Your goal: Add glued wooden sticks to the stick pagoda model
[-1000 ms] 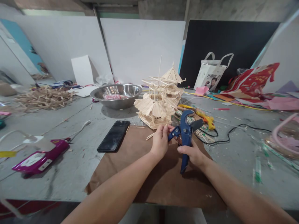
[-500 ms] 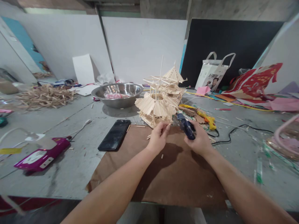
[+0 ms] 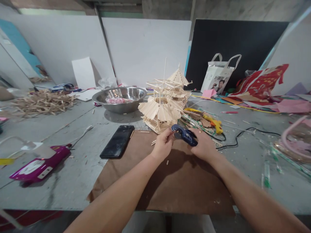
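My right hand (image 3: 204, 144) is wrapped round the handles of a blue pipe cutter (image 3: 186, 136), turned so its jaw end points left. That end meets the fingertips of my left hand (image 3: 162, 144), which are pinched on a thin wooden stick, mostly hidden by the fingers. Under both hands lies a sheet of brown paper (image 3: 189, 187). A short cut piece of stick (image 3: 167, 162) rests on it. Just beyond my left hand stands a pagoda-like model of wooden sticks (image 3: 160, 111), with a tiered roof and a tall upright stick.
A black phone (image 3: 117, 142) lies left of my hands, and a purple power strip (image 3: 41, 165) further left. Behind are a steel bowl (image 3: 119, 105) and a heap of sticks (image 3: 43, 102). A yellow glue gun (image 3: 215, 124) with a black cable lies at right, near a white bag (image 3: 217, 77).
The blue cutter turned from upright to lying sideways, moved away from my left hand and then came back to its fingertips. A short stick piece appeared on the brown paper.
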Demonstrator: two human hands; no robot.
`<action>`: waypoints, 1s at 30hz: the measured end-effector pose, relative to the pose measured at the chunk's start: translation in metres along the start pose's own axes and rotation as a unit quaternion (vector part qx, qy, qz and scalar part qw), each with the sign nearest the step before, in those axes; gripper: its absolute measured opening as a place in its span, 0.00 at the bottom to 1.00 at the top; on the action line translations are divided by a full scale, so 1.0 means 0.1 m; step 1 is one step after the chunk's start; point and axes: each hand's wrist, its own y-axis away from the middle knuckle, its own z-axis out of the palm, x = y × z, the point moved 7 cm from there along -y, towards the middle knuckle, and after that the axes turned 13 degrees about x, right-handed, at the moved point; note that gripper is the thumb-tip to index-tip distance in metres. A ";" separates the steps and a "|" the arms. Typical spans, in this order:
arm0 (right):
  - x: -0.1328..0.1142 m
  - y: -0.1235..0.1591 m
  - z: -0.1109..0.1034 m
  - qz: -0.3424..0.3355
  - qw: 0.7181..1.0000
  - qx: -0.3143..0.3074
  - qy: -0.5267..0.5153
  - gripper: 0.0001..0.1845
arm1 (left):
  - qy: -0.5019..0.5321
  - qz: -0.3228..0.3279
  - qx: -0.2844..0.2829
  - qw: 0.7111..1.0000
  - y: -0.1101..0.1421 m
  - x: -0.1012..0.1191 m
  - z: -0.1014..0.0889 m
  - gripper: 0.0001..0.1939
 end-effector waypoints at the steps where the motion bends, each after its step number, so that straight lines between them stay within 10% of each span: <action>1: 0.01 0.00 0.01 0.000 1.000 0.000 0.001 0.28 | -0.003 0.001 -0.001 1.000 0.00 0.00 0.00 0.08; 30: 0.04 0.04 0.06 0.002 0.999 -0.033 0.011 0.28 | -0.049 0.073 -0.021 0.996 -0.02 0.11 -0.01 0.08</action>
